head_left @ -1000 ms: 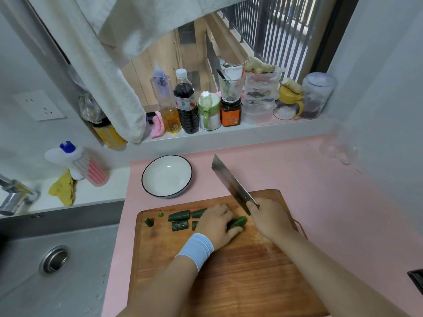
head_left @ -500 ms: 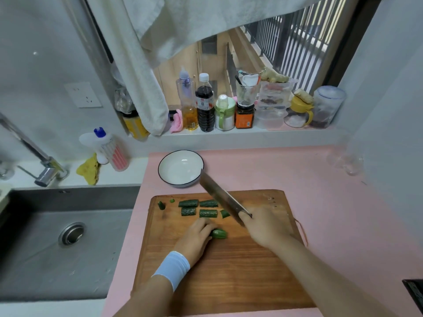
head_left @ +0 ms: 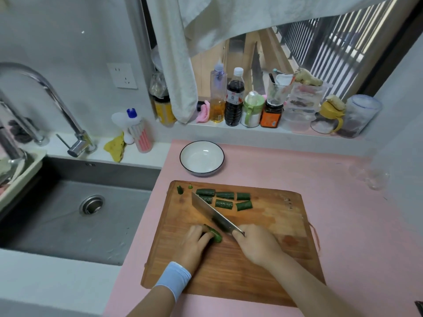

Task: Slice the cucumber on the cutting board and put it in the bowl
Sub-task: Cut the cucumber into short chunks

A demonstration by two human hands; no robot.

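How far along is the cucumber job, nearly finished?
Roughly halfway. Done: several cut pieces lie at the far side of the cutting board. In hand: the left hand holds the last cucumber stub while the right hand grips the knife. Left: final cuts, then moving everything into the empty bowl.

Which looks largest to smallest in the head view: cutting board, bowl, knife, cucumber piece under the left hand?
1. cutting board
2. bowl, though it sits farther off
3. knife: blade longer than the bowl is wide, yet covering less area
4. cucumber piece the left hand holds
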